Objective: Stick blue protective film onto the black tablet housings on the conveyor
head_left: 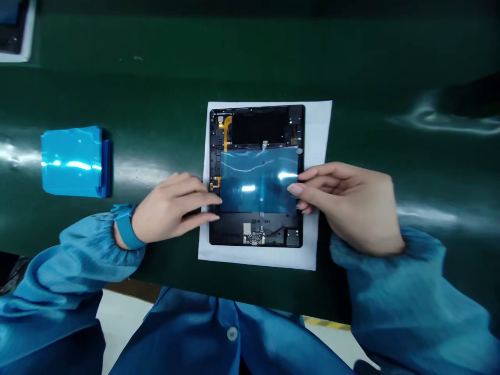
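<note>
An opened black tablet-like device (230,229) lies on a white sheet (318,140), with orange flex cables and small boards showing inside. Over its middle rests a shiny blue film (260,179). The film's right edge is pinched between the thumb and fingers of my right hand (344,200). At the left edge of the film and device is my left hand (175,205), its fingers apart and holding nothing, one fingertip at the film's lower left edge.
A stack of blue films (72,161) lies on the green table (156,120) at the left. Part of another device on a white sheet (27,36) shows at the top left corner. A dark blurred object (476,99) is at the right edge.
</note>
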Demonstrator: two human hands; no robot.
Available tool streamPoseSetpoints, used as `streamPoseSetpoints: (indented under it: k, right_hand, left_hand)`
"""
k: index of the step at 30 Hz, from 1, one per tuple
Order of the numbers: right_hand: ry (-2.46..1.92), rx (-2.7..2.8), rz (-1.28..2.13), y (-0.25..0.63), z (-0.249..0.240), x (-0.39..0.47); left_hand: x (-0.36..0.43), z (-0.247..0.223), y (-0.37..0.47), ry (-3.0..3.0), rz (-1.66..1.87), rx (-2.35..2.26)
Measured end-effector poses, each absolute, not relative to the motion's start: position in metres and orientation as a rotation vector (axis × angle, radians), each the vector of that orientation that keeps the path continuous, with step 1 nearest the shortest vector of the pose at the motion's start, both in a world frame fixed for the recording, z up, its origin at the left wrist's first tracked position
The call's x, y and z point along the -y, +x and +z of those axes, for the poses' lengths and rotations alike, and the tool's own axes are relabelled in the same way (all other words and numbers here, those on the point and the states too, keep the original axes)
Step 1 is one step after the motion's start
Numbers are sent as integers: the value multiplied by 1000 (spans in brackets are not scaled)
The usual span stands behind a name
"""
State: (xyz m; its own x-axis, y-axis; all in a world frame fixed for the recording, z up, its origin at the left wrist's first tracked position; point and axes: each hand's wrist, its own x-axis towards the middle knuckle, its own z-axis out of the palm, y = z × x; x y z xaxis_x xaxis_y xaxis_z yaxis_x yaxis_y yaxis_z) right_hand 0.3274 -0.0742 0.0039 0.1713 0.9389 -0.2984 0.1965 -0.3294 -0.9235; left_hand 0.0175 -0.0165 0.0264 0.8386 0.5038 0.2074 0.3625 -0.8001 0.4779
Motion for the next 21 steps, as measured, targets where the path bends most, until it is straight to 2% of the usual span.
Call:
streamPoseSetpoints:
  k: [11, 18, 21]
  right_hand:
    - [-1556, 985, 1199, 330, -11, 62]
    - [-1530, 1007, 1245, 328, -8, 51]
    - [-1520, 1038, 1240, 326, -7, 52]
  left_hand:
    - [-18, 27, 76, 2981, -10, -616]
    - [-12, 36, 113, 2975, -338, -624]
    - [-13, 33, 116, 2948, -363, -633]
